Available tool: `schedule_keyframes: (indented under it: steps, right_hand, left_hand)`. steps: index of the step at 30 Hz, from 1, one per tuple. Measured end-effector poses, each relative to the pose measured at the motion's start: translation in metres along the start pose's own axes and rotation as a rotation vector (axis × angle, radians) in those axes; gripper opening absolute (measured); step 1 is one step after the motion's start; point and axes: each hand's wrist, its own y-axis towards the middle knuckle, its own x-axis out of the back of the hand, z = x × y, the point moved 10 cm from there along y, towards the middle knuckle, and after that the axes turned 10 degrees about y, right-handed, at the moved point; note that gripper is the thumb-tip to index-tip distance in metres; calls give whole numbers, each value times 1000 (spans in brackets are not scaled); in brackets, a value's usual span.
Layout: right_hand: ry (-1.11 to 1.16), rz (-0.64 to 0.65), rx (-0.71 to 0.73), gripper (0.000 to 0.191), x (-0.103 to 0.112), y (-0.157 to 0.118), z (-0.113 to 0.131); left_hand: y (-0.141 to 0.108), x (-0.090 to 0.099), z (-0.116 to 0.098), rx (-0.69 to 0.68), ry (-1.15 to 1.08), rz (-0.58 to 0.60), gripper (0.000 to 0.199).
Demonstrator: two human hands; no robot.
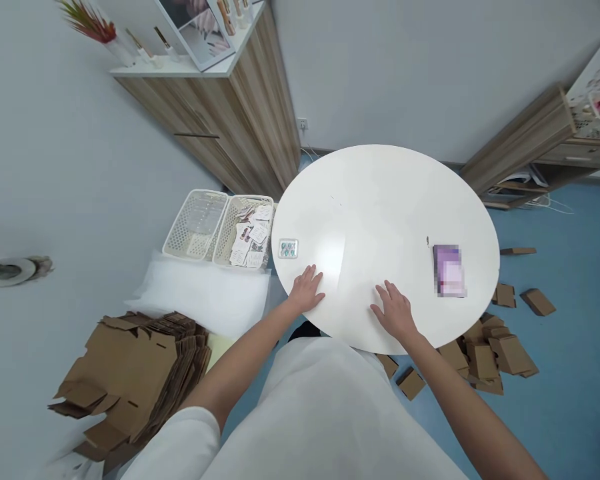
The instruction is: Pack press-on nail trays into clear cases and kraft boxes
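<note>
Both hands are at the near part of a white round table (pixel 375 193). My left hand (pixel 306 291) has its fingers spread and holds nothing. Just beyond it, near the table's left edge, lies a small clear pack with teal pieces inside (pixel 289 249). My right hand (pixel 394 311) is also empty, fingers apart, over the near right of the tabletop. To its right is a purple box-shaped item (pixel 448 270), blurred out so its kind cannot be made out. Neither hand touches the pack or the purple item.
Two white baskets (pixel 195 193) stand left of the table, one holding many printed cards (pixel 250 237). Flattened cardboard boxes (pixel 130 380) are stacked at lower left. Folded small boxes (pixel 483 360) lie on the blue floor at right. A wooden cabinet (pixel 260 100) stands behind.
</note>
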Motion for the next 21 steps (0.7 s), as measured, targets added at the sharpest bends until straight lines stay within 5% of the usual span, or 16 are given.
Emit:
schedule_keyframes:
  steps: [6, 10, 15, 21]
  right_hand:
    - [216, 107, 27, 46, -15, 48, 60]
    - [498, 231, 47, 48, -39, 97, 119]
    - [908, 295, -148, 60, -66, 141, 162]
    - [1211, 356, -277, 66, -88, 148, 191]
  left_hand:
    - [4, 32, 87, 261, -191, -144, 61]
    - [13, 14, 139, 505, -442, -104, 74]
    - [24, -8, 161, 610, -594, -67, 79]
    - [23, -12, 158, 642, -626, -85, 77]
